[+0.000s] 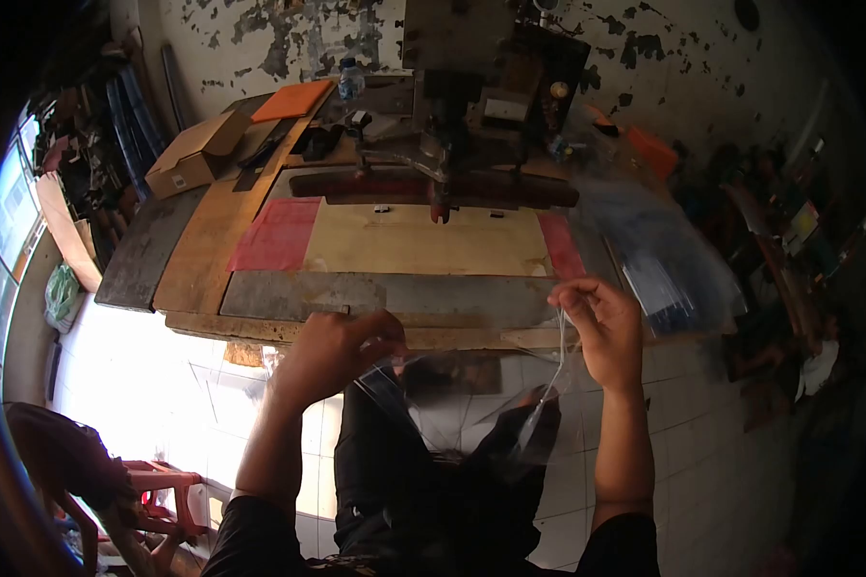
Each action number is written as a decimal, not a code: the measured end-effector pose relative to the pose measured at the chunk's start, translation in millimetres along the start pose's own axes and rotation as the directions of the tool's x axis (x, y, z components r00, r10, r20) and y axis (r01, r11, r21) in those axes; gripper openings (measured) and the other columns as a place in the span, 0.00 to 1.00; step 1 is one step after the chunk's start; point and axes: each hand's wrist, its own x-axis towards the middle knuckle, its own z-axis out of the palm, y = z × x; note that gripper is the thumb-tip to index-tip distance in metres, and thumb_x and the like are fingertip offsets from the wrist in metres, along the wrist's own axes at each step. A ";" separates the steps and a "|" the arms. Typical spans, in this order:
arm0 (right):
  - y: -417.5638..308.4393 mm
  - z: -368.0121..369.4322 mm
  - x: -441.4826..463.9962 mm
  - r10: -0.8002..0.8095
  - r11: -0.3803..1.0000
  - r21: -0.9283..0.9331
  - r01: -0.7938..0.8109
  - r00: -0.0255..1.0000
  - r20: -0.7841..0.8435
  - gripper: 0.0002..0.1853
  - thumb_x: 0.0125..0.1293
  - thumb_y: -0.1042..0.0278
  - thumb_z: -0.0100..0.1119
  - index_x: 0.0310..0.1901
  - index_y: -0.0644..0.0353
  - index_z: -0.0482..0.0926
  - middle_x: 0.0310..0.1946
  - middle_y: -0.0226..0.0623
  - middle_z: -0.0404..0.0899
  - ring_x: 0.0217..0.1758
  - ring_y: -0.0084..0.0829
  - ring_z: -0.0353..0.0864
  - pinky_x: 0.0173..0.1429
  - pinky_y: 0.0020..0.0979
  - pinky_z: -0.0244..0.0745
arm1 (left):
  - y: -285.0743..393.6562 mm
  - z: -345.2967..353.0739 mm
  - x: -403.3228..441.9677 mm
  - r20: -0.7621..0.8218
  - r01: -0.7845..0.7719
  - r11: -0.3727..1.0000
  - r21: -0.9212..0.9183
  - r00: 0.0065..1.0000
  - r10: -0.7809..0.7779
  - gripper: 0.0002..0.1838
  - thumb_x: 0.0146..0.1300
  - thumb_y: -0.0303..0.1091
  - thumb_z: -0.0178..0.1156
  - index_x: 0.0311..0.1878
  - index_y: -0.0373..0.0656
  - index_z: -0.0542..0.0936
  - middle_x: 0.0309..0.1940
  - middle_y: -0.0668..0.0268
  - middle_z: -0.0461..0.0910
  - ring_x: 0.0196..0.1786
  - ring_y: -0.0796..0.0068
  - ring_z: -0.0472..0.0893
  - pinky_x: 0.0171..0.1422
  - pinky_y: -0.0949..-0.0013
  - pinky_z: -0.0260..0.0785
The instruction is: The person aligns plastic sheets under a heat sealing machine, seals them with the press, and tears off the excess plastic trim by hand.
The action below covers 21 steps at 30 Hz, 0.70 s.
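Note:
A thin clear plastic sheet (457,385) hangs in front of my body, below the table's front edge, partly see-through and hard to outline. My left hand (342,351) has its fingers curled and pinched on its left end. My right hand (601,332), raised near the table's front right, pinches the other end between thumb and fingers. A gathered whitish fold (551,385) runs down from the right fingertips. Ahead of both hands is a press machine (438,154) with a long dark bar over a yellowish sheet (423,236) with pink ends.
Clear plastic sheets (664,279) lie stacked on the table's right side. A cardboard box (197,154), an orange folder (293,100) and a water bottle (351,82) stand at the back left. Below left, a person (77,462) is beside a red stool (168,486).

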 end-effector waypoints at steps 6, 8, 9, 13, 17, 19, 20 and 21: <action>22.1 -4.8 5.7 0.013 0.998 0.060 -0.008 0.996 -0.092 0.12 0.79 0.65 0.62 0.47 0.68 0.84 0.41 0.35 0.87 0.49 0.24 0.84 0.61 0.28 0.76 | -4.8 -23.5 11.2 -0.069 0.010 0.999 0.035 0.998 -0.007 0.06 0.63 0.33 0.75 0.40 0.44 0.88 0.36 0.63 0.91 0.38 0.66 0.92 0.44 0.65 0.81; 36.2 -12.7 11.3 0.019 0.996 0.089 -0.004 0.986 -0.167 0.13 0.80 0.64 0.61 0.49 0.68 0.83 0.42 0.36 0.88 0.50 0.24 0.84 0.62 0.28 0.75 | -18.8 -28.4 20.1 -0.125 -0.032 0.996 -0.081 0.992 0.022 0.08 0.64 0.32 0.75 0.42 0.41 0.87 0.36 0.63 0.92 0.38 0.69 0.91 0.46 0.65 0.82; 45.3 -15.9 15.1 0.019 0.995 0.095 -0.004 0.986 -0.167 0.13 0.80 0.64 0.61 0.49 0.68 0.83 0.42 0.36 0.88 0.50 0.24 0.84 0.62 0.28 0.75 | -27.0 -29.1 25.1 -0.184 -0.077 0.978 -0.192 0.982 0.041 0.09 0.64 0.31 0.75 0.43 0.39 0.87 0.36 0.62 0.92 0.39 0.71 0.91 0.48 0.66 0.82; 90.0 -14.1 28.5 -0.008 0.985 0.167 0.053 0.966 -0.259 0.14 0.80 0.61 0.61 0.48 0.67 0.83 0.42 0.35 0.87 0.50 0.23 0.84 0.62 0.28 0.75 | -38.0 1.1 55.9 -0.344 -0.122 0.819 -0.560 0.934 -0.095 0.11 0.70 0.27 0.70 0.52 0.35 0.82 0.41 0.58 0.91 0.44 0.71 0.91 0.53 0.66 0.82; 147.9 -13.4 31.2 0.064 0.979 0.206 -0.001 0.950 -0.304 0.16 0.81 0.58 0.60 0.50 0.66 0.82 0.42 0.32 0.85 0.50 0.22 0.82 0.61 0.28 0.72 | -62.8 35.3 74.9 -0.310 -0.129 0.730 -0.671 0.943 -0.118 0.09 0.74 0.29 0.66 0.52 0.35 0.82 0.43 0.56 0.91 0.45 0.70 0.91 0.51 0.68 0.81; 160.5 -12.6 28.6 0.151 0.978 0.184 -0.102 0.949 -0.276 0.15 0.81 0.58 0.60 0.50 0.66 0.81 0.42 0.32 0.85 0.49 0.22 0.83 0.61 0.28 0.72 | -72.2 48.3 76.2 -0.267 -0.067 0.708 -0.703 0.947 -0.176 0.09 0.74 0.29 0.66 0.50 0.34 0.83 0.41 0.57 0.91 0.42 0.72 0.90 0.48 0.69 0.80; 167.2 -13.1 27.1 0.153 0.977 0.186 -0.105 0.951 -0.267 0.15 0.81 0.58 0.60 0.50 0.66 0.81 0.42 0.32 0.85 0.49 0.22 0.83 0.61 0.28 0.72 | -77.3 53.4 76.1 -0.250 -0.033 0.719 -0.694 0.948 -0.197 0.10 0.74 0.32 0.66 0.49 0.33 0.83 0.40 0.57 0.91 0.40 0.73 0.90 0.46 0.70 0.80; 168.8 -11.6 25.8 0.160 0.970 0.223 -0.102 0.952 -0.261 0.15 0.81 0.58 0.61 0.49 0.65 0.81 0.41 0.32 0.85 0.48 0.23 0.83 0.60 0.28 0.72 | -80.3 56.5 75.6 -0.250 -0.026 0.718 -0.695 0.946 -0.208 0.10 0.74 0.32 0.66 0.49 0.33 0.83 0.40 0.57 0.91 0.40 0.73 0.90 0.46 0.70 0.80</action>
